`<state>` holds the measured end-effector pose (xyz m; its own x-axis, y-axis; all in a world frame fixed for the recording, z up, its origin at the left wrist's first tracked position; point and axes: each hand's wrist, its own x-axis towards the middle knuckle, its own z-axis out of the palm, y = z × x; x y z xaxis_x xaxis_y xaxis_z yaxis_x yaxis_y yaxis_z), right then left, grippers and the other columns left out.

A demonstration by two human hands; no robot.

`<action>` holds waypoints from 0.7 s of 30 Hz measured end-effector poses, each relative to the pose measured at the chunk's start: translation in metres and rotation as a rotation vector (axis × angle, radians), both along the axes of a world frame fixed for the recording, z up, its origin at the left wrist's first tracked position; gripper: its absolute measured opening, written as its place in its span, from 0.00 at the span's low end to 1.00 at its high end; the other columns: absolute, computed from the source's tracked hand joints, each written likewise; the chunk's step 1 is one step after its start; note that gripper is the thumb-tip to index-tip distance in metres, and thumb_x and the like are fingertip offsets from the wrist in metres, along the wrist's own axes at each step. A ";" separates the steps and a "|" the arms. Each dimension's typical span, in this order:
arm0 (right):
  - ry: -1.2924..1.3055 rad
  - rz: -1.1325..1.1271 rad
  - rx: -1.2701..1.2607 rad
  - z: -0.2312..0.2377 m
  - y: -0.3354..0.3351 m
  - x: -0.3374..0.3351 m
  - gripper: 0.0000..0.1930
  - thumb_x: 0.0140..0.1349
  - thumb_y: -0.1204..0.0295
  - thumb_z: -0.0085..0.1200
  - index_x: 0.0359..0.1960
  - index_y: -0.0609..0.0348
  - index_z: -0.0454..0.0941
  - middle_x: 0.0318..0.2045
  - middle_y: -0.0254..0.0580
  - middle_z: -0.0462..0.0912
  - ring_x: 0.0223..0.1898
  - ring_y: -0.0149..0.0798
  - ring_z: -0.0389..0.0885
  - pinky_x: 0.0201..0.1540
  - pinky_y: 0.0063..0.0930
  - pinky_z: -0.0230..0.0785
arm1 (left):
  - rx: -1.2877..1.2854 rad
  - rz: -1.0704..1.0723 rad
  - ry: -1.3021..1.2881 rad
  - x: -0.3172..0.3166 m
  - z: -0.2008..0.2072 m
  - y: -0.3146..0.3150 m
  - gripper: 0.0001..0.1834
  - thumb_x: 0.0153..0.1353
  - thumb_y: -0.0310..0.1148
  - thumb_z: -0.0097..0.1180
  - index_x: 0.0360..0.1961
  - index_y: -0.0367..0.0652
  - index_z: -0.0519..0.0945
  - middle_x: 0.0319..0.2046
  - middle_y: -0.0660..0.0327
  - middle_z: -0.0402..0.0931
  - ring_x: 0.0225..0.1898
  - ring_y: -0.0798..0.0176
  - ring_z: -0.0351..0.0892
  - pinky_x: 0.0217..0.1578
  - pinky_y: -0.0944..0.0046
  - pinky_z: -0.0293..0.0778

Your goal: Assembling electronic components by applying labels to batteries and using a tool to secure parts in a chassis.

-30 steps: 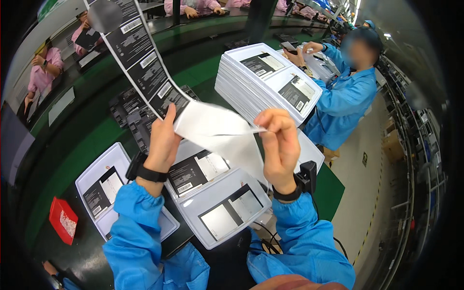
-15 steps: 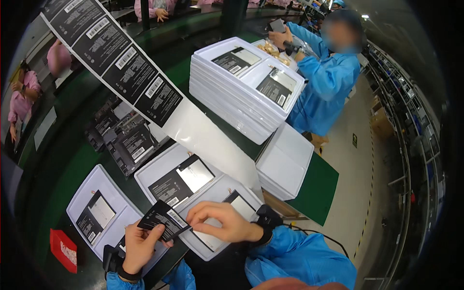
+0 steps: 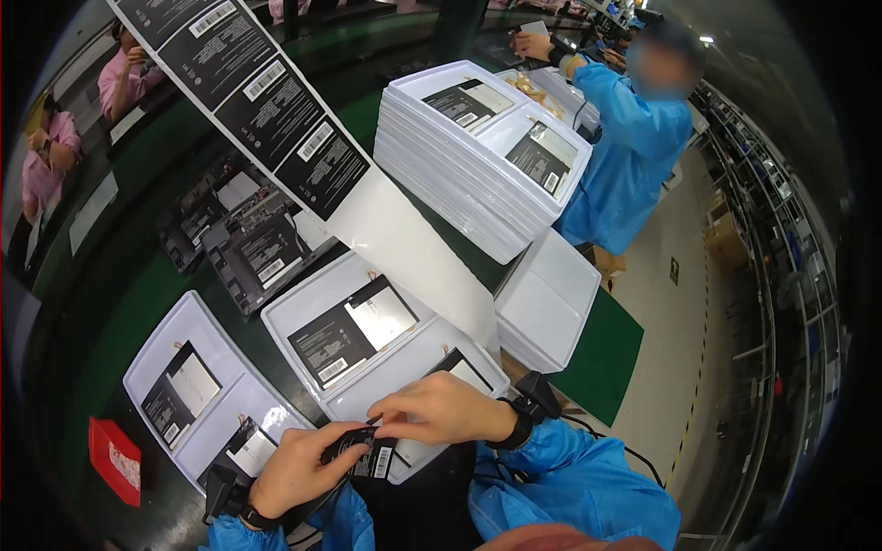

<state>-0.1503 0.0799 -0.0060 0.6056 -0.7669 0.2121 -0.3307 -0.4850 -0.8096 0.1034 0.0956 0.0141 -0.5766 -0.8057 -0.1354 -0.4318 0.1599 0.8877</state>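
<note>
A black printed label with a white barcode patch is held between my two hands, low in front of my body. My left hand pinches its left part between thumb and fingers. Fingertips of my right hand are closed on its upper edge, partly hiding it. Just beyond lies a white two-compartment tray with a flat black-and-silver battery in its far compartment; another battery in the near one is partly covered by my right hand. A second white tray at the left holds two similar batteries.
A long strip of black labels on white backing slants over the bench onto the middle tray. Tall stacked trays stand beyond, beside lower stacked trays. Dark device housings and a red box lie left. A blue-clad co-worker works at far right.
The label has moved right and closer to my body, and it is now more covered by my fingers. My left hand has shifted right, uncovering a battery in the left tray.
</note>
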 end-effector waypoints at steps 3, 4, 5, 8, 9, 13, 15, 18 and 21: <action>-0.016 0.008 0.003 0.000 0.001 0.002 0.08 0.62 0.68 0.65 0.40 0.57 0.85 0.27 0.41 0.86 0.25 0.43 0.83 0.29 0.31 0.75 | 0.039 0.007 -0.011 -0.003 0.007 0.000 0.16 0.62 0.32 0.67 0.50 0.40 0.83 0.23 0.53 0.82 0.20 0.57 0.83 0.23 0.65 0.73; -0.001 0.012 -0.018 -0.004 0.001 0.003 0.08 0.62 0.67 0.64 0.39 0.57 0.85 0.28 0.41 0.86 0.25 0.45 0.83 0.29 0.32 0.75 | 0.040 0.009 -0.010 -0.002 0.005 0.001 0.16 0.62 0.32 0.67 0.50 0.40 0.83 0.23 0.53 0.82 0.20 0.57 0.83 0.23 0.65 0.73; 0.013 0.017 -0.041 -0.005 0.001 0.003 0.08 0.63 0.66 0.63 0.37 0.56 0.85 0.28 0.41 0.86 0.25 0.47 0.83 0.29 0.34 0.74 | 0.027 0.027 -0.003 -0.002 0.004 0.002 0.16 0.62 0.32 0.67 0.49 0.40 0.84 0.22 0.53 0.82 0.20 0.57 0.83 0.23 0.65 0.73; 0.054 -0.026 0.017 0.001 -0.001 -0.001 0.07 0.63 0.66 0.63 0.36 0.56 0.85 0.28 0.42 0.86 0.25 0.47 0.83 0.29 0.34 0.73 | -0.007 0.056 -0.014 0.001 -0.005 0.003 0.13 0.61 0.32 0.67 0.46 0.39 0.85 0.22 0.53 0.82 0.20 0.58 0.82 0.22 0.65 0.73; 0.053 -0.023 0.017 0.001 0.000 -0.003 0.07 0.63 0.66 0.63 0.36 0.56 0.85 0.28 0.42 0.86 0.25 0.47 0.83 0.29 0.34 0.73 | -0.026 0.065 -0.032 0.003 -0.008 0.003 0.12 0.60 0.32 0.68 0.43 0.39 0.86 0.23 0.53 0.82 0.20 0.59 0.81 0.22 0.65 0.72; 0.062 -0.078 0.037 0.003 0.003 -0.011 0.07 0.63 0.67 0.62 0.37 0.56 0.85 0.28 0.41 0.86 0.24 0.44 0.83 0.29 0.32 0.73 | 0.009 0.111 -0.062 0.006 -0.013 0.003 0.09 0.60 0.32 0.68 0.38 0.37 0.87 0.24 0.52 0.83 0.19 0.61 0.80 0.22 0.66 0.72; 0.037 -0.094 0.069 0.001 0.005 -0.013 0.07 0.63 0.67 0.63 0.37 0.56 0.85 0.27 0.40 0.86 0.23 0.41 0.82 0.27 0.30 0.72 | 0.018 0.122 -0.009 0.006 -0.012 0.003 0.09 0.59 0.31 0.68 0.37 0.36 0.87 0.24 0.52 0.83 0.19 0.61 0.80 0.23 0.67 0.72; 0.063 -0.098 0.073 0.002 0.004 -0.013 0.08 0.63 0.66 0.64 0.37 0.56 0.85 0.25 0.39 0.85 0.22 0.39 0.82 0.26 0.27 0.71 | -0.008 0.145 0.019 0.007 -0.021 0.003 0.09 0.59 0.31 0.68 0.38 0.37 0.87 0.25 0.52 0.83 0.20 0.62 0.80 0.23 0.67 0.72; 0.086 -0.088 0.107 0.005 0.005 -0.011 0.08 0.63 0.66 0.64 0.37 0.56 0.84 0.25 0.39 0.85 0.22 0.38 0.82 0.26 0.26 0.71 | -0.041 0.125 0.057 0.008 -0.020 0.003 0.10 0.59 0.31 0.68 0.39 0.37 0.87 0.25 0.52 0.83 0.20 0.61 0.80 0.23 0.67 0.72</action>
